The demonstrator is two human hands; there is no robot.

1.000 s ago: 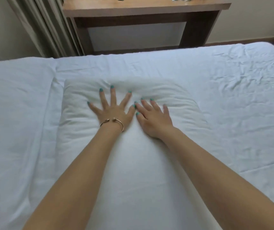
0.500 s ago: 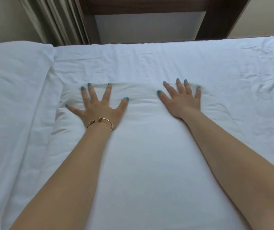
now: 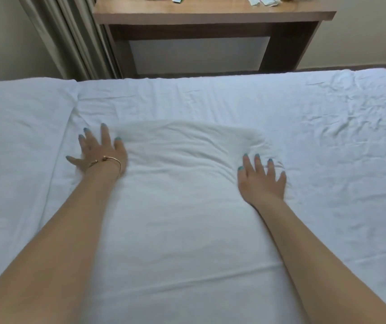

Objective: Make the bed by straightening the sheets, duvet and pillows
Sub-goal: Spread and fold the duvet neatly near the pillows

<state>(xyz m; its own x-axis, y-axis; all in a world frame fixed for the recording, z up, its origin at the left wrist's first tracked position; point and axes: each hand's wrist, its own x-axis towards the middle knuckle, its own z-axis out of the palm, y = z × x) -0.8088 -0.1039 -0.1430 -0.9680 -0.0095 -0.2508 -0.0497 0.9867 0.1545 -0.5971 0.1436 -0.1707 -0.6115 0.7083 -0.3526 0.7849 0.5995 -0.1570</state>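
A white pillow lies in front of me on the white bed sheet. My left hand, with a gold bracelet on the wrist, presses flat on the pillow's far left corner, fingers spread. At the pillow's right edge my right hand presses down flat, fingers straight. A second white pillow lies to the left, beside the first one.
A wooden desk with small items on top stands beyond the bed's far edge. Beige curtains hang at the back left. The sheet is wrinkled at the far right.
Both hands have slid apart from the pillow's middle out to its left and right sides, staying flat on it.
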